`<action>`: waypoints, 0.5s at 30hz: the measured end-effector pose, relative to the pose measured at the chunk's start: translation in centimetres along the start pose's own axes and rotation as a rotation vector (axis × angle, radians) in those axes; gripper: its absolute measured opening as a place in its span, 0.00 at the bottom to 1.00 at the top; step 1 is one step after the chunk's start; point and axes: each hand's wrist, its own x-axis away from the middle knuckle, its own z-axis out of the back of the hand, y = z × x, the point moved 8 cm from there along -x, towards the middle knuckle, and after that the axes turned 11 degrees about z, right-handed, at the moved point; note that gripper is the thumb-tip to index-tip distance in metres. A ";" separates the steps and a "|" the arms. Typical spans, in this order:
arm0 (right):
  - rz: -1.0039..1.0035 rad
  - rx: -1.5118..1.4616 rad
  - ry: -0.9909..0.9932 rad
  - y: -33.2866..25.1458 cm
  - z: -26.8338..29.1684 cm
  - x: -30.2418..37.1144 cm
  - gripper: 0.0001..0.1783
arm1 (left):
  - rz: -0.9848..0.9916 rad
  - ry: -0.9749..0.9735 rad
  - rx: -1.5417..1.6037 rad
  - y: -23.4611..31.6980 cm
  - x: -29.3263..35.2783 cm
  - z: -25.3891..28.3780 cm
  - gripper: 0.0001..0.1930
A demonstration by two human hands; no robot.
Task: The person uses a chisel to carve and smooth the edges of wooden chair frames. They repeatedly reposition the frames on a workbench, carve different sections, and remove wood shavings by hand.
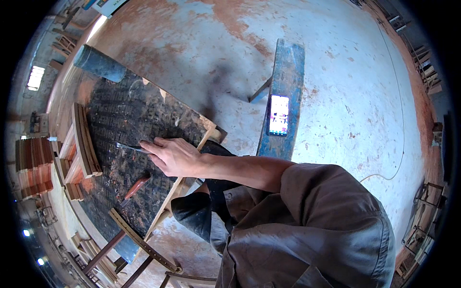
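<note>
Now your right hand grips a slim metal tool, pointing just past nine o'clock over the desk. Your left hand is out of view; I can't tell its state.

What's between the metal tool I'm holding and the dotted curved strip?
In the head view, a red-handled tool lies between the metal tool and strip, on the littered tabletop.
</note>
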 end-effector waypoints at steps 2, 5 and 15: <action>-0.011 0.013 -0.039 0.0 -0.2 0.1 0.29 | 0.013 -0.009 0.006 -0.2 0.0 -0.6 0.32; -0.002 0.001 -0.034 -0.1 0.0 0.1 0.29 | 0.031 -0.021 0.015 -0.5 0.1 -1.3 0.32; 0.027 -0.010 -0.062 -0.3 0.1 0.0 0.24 | 0.083 -0.054 0.034 -0.6 -0.4 -3.5 0.30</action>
